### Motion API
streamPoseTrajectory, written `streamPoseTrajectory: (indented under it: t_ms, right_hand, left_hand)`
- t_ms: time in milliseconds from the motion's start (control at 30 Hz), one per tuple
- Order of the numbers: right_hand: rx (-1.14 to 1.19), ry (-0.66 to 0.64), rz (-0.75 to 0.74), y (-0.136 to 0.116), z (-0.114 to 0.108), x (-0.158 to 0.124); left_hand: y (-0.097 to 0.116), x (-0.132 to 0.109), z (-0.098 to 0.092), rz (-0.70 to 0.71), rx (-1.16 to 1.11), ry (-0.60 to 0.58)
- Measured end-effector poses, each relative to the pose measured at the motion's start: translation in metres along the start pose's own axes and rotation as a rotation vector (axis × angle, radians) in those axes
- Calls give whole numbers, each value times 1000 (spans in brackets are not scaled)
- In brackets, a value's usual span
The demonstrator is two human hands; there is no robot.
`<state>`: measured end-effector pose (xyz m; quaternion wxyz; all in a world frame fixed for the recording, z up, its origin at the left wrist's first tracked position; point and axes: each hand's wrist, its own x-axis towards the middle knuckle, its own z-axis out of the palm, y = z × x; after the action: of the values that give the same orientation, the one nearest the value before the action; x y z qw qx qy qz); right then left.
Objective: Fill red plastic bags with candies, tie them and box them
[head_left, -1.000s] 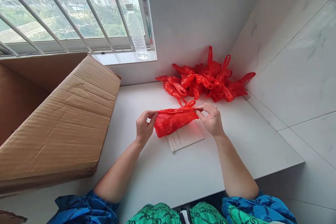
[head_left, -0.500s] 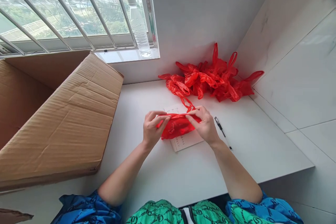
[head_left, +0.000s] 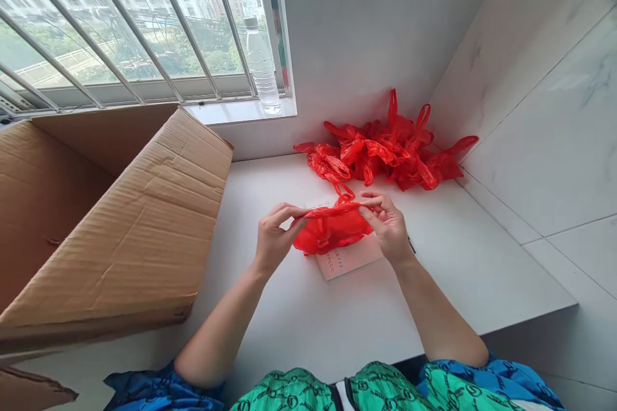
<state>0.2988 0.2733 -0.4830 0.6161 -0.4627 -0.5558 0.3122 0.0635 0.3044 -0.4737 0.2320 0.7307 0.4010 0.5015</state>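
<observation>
A red plastic bag (head_left: 332, 231) hangs stretched between my two hands, its upper edge pulled taut. My left hand (head_left: 279, 234) pinches the left end of that edge between thumb and fingers. At the right end, my right hand (head_left: 388, 225) pinches the edge the same way. Under the bag lies a white notebook (head_left: 351, 260) with small printed or written characters, partly covered. Just behind the bag, a red handle loop (head_left: 344, 196) reaches back toward the heap of red plastic bags (head_left: 385, 148) against the wall.
An open cardboard box (head_left: 139, 225) takes up the left side of the white table (head_left: 308, 321). On the windowsill stands a clear water bottle (head_left: 264, 70) by the barred window. A pen (head_left: 411, 244) shows partly behind my right wrist. Tiled wall borders the right side.
My hands have moved farther apart, stretching the bag's upper edge wider. My right wrist now covers most of the pen. The camera view has tilted slightly up.
</observation>
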Motion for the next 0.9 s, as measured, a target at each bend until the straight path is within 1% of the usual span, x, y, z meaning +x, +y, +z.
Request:
streamPoseTrajectory:
  t_ms: [100,133,200,267,300,333,400,433,467,500,567,600,633,700,767,833,900]
  right_hand:
    - [71,167,67,10,-15,8]
    - [79,190,88,13,-20,10]
    - [64,157,130,15,-28,11]
    - [-9,97,120,8,-31,10]
    - [-68,95,73,1,-29,8]
    - [-137,115,-6,-8,-26,7]
    - [-291,155,-228,-30,-17,4]
    - [-366,127,-337,-42,-11,3]
    - [-439,46,-425,-53,-4,3]
    - [-511,-79,-480,-61,1,3]
    - [-660,-345,-490,-70,9,5]
    - [-741,-447,-464,-70,11,6]
    - [-824,-518,-436,-67,11,7]
    - [-968,-597,-409,-55,6,7]
    - [-1066,-633,-418,-42,0,4]
    - [-1134,-632,-406,-30,-4,0]
    - [-1193,-612,-362,-22,-7,-3]
  left_hand:
    - [-12,1,-17,-215,-313,119]
    - [-17,0,-22,-273,-391,160]
    - [-24,-4,-30,-342,-467,184]
    - [-23,-10,-37,-326,-446,119]
    - [-19,-11,-39,-291,-407,70]
    - [-12,-12,-41,-245,-355,23]
    - [7,-9,-42,-147,-239,-50]
    - [17,-5,-42,-102,-187,-80]
    - [27,-2,-40,-52,-142,-110]
    - [36,1,-39,11,-103,-146]
    - [47,5,-36,155,-45,-233]
    - [49,5,-35,211,-25,-278]
    - [50,3,-34,248,-8,-320]
    - [46,-3,-34,264,37,-390]
    - [41,-12,-31,259,123,-460]
    - [34,-20,-25,265,258,-526]
    - [26,-26,-17,226,417,-529]
